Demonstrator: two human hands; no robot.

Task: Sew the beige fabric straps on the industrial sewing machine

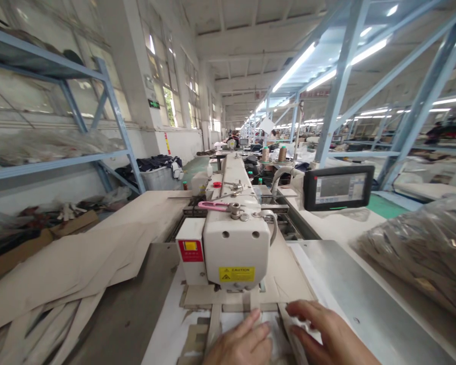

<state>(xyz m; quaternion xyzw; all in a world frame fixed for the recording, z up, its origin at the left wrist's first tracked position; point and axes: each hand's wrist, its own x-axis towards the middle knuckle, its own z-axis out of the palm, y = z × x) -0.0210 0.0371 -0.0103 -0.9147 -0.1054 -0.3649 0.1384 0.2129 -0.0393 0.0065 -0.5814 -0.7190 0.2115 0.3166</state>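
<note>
My left hand (pixel 243 340) lies with fingers stretched out over the work in front of the sewing machine (pixel 235 243), its fingertips on a narrow beige strip. To its right, my right hand (pixel 323 329) is curved, thumb and fingers apart, beside another beige fabric strip (pixel 289 324); its fingertips are at that strip's edge. Both strips run toward the machine head, over a white sheet (pixel 167 324) and a beige panel (pixel 289 276). The needle area is mostly hidden beneath the head. Pink-handled thread snips (pixel 213 205) rest on top of the machine.
Stacked beige fabric pieces (pixel 79 258) cover the left side of the table. A control screen (pixel 338 187) stands at the right, with a plastic-wrapped bundle (pixel 425 248) nearer. Thread cones (pixel 283 154) stand behind. A blue shelf rack (pixel 114 116) is on the left.
</note>
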